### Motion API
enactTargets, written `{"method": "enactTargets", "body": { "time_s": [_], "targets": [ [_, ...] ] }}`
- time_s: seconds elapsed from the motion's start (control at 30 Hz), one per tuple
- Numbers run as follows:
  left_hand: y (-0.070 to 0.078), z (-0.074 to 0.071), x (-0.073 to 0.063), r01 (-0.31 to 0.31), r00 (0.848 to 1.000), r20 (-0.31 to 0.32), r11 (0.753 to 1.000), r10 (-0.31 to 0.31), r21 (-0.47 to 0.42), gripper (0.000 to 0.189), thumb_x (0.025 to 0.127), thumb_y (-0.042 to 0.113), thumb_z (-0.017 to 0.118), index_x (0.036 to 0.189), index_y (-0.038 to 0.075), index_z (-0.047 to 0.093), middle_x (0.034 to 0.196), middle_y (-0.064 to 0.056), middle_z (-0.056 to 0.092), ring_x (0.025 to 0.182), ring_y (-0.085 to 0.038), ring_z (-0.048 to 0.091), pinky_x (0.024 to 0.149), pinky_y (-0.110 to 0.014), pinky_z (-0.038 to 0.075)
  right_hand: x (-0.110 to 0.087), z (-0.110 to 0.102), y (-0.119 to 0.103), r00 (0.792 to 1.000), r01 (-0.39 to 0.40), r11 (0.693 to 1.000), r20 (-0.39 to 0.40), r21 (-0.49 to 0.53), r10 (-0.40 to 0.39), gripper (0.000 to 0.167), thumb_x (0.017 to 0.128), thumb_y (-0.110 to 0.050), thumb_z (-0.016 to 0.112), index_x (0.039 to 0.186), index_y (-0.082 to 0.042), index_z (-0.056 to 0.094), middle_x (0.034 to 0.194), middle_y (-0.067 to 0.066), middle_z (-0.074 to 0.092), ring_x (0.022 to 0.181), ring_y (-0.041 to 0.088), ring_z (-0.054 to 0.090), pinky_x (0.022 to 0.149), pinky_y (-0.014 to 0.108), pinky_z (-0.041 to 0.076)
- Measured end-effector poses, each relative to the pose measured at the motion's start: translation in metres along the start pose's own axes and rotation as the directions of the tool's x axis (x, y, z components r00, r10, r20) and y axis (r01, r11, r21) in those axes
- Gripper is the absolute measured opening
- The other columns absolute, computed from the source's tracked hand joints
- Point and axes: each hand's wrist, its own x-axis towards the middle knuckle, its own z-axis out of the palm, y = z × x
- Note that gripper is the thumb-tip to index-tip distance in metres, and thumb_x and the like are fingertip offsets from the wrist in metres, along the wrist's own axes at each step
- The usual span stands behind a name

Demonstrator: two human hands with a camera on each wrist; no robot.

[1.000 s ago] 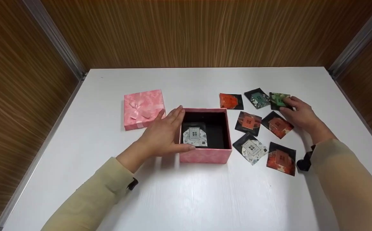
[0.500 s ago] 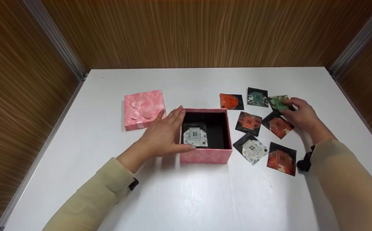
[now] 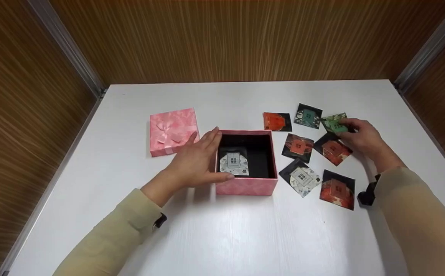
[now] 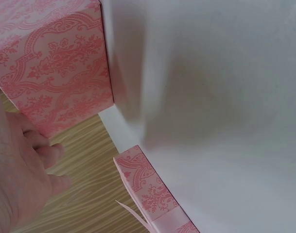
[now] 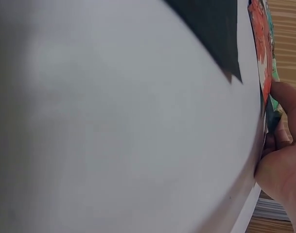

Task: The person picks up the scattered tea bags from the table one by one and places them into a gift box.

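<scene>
In the head view my left hand (image 3: 195, 161) lies along the left side of an open pink box (image 3: 245, 186), its fingers near the rim and the thumb over the front edge. A white-and-black sachet (image 3: 233, 163) lies flat inside the box, at the left. Over at the right, my right hand (image 3: 366, 138) pinches the right edge of a green sachet (image 3: 334, 122) between thumb and fingers. Part of an orange-red sachet (image 3: 333, 148) lies just in front of that hand. The right wrist view shows the fingertips partly hidden behind sachets.
A pink lid (image 3: 172, 132) with a bow lies left of the box. More sachets are spread right of it: an orange one (image 3: 276, 121), a dark green one (image 3: 308, 115), a white one (image 3: 303, 179) and red ones (image 3: 337, 189). Wood-grain panels (image 3: 245, 42) enclose the table.
The green sachet under my right hand has turned and shifted slightly. The dark green sachet beside it has also turned a little. My left hand stays at the box.
</scene>
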Motion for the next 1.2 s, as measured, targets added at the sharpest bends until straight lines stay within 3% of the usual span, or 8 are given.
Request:
{"method": "enactTargets", "body": {
  "time_s": [0.13, 0.3, 0.4, 0.67, 0.83, 1.07, 1.1, 1.2],
  "targets": [
    [0.000, 0.001, 0.001, -0.002, 1.000, 0.000, 1.000, 0.002, -0.001, 0.126, 0.088, 0.093, 0.042, 0.169, 0.002, 0.012, 0.177, -0.013, 0.010, 0.162, -0.025, 0.016, 0.130, -0.054, 0.007, -0.004, -0.002, 0.000, 0.997, -0.065, 0.997, -0.030, 0.029, 0.066, 0.054, 0.108, -0.024, 0.064, 0.153, 0.001, 0.050, 0.156, 0.030, 0.045, 0.138, 0.043, 0.043, 0.111, 0.050, 0.040],
    [0.001, 0.002, 0.002, -0.001, 1.000, 0.001, 1.000, 0.001, -0.007, 0.125, 0.088, 0.093, 0.042, 0.169, 0.002, 0.013, 0.177, -0.013, 0.010, 0.162, -0.025, 0.015, 0.130, -0.054, 0.008, -0.010, -0.006, -0.002, 0.991, -0.110, 0.988, -0.065, 0.106, 0.118, 0.055, 0.108, -0.032, 0.063, 0.153, -0.002, 0.054, 0.155, 0.024, 0.047, 0.130, 0.028, 0.048, 0.092, 0.020, 0.044],
    [0.001, 0.002, 0.003, -0.003, 1.000, 0.000, 1.000, 0.003, -0.007, 0.125, 0.088, 0.093, 0.042, 0.169, 0.002, 0.013, 0.177, -0.013, 0.010, 0.163, -0.025, 0.015, 0.130, -0.054, 0.008, -0.012, -0.011, -0.002, 0.986, -0.128, 0.980, -0.085, 0.156, 0.142, 0.057, 0.107, -0.036, 0.064, 0.153, -0.002, 0.056, 0.155, 0.022, 0.048, 0.123, 0.017, 0.050, 0.085, 0.013, 0.044],
    [0.002, 0.001, 0.002, 0.004, 1.000, 0.013, 1.000, -0.004, -0.006, 0.126, 0.088, 0.094, 0.040, 0.170, 0.003, 0.011, 0.177, -0.012, 0.009, 0.163, -0.024, 0.012, 0.130, -0.054, 0.007, -0.019, -0.028, -0.005, 0.974, -0.157, 0.913, -0.093, 0.377, 0.206, 0.053, 0.104, -0.036, 0.069, 0.150, -0.011, 0.062, 0.147, 0.004, 0.049, 0.115, 0.005, 0.052, 0.086, 0.012, 0.050],
    [0.002, 0.001, 0.000, 0.011, 1.000, 0.014, 0.999, -0.011, -0.030, 0.126, 0.088, 0.093, 0.042, 0.170, 0.004, 0.010, 0.177, -0.012, 0.009, 0.163, -0.022, 0.012, 0.130, -0.054, 0.007, -0.023, -0.034, -0.015, 0.978, -0.102, 0.859, -0.107, 0.502, 0.178, 0.044, 0.106, -0.025, 0.067, 0.147, -0.011, 0.064, 0.133, -0.004, 0.051, 0.113, 0.007, 0.054, 0.086, 0.012, 0.053],
    [0.002, -0.001, -0.001, 0.014, 1.000, 0.018, 1.000, -0.014, -0.021, 0.126, 0.087, 0.095, 0.039, 0.170, 0.004, 0.010, 0.177, -0.012, 0.008, 0.163, -0.023, 0.012, 0.130, -0.053, 0.007, -0.031, -0.038, -0.040, 0.988, -0.034, 0.796, -0.103, 0.604, 0.120, 0.038, 0.104, -0.023, 0.070, 0.140, -0.011, 0.071, 0.128, -0.002, 0.055, 0.105, 0.010, 0.058, 0.084, 0.015, 0.056],
    [0.002, -0.001, -0.001, 0.014, 1.000, 0.018, 1.000, -0.013, -0.019, 0.126, 0.087, 0.095, 0.039, 0.170, 0.004, 0.010, 0.177, -0.012, 0.008, 0.163, -0.023, 0.012, 0.130, -0.053, 0.007, -0.032, -0.038, -0.045, 0.989, -0.020, 0.791, -0.103, 0.611, 0.105, 0.038, 0.103, -0.023, 0.072, 0.139, -0.011, 0.072, 0.126, -0.002, 0.058, 0.102, 0.009, 0.060, 0.083, 0.016, 0.056],
    [0.002, -0.001, 0.000, 0.011, 1.000, 0.018, 1.000, -0.011, -0.013, 0.126, 0.087, 0.095, 0.038, 0.170, 0.004, 0.009, 0.177, -0.012, 0.009, 0.163, -0.023, 0.012, 0.130, -0.054, 0.008, -0.036, -0.037, -0.057, 0.993, 0.000, 0.830, -0.098, 0.558, 0.066, 0.041, 0.103, -0.026, 0.072, 0.141, -0.011, 0.070, 0.124, -0.004, 0.061, 0.098, 0.007, 0.063, 0.083, 0.017, 0.057]
  ]
}}
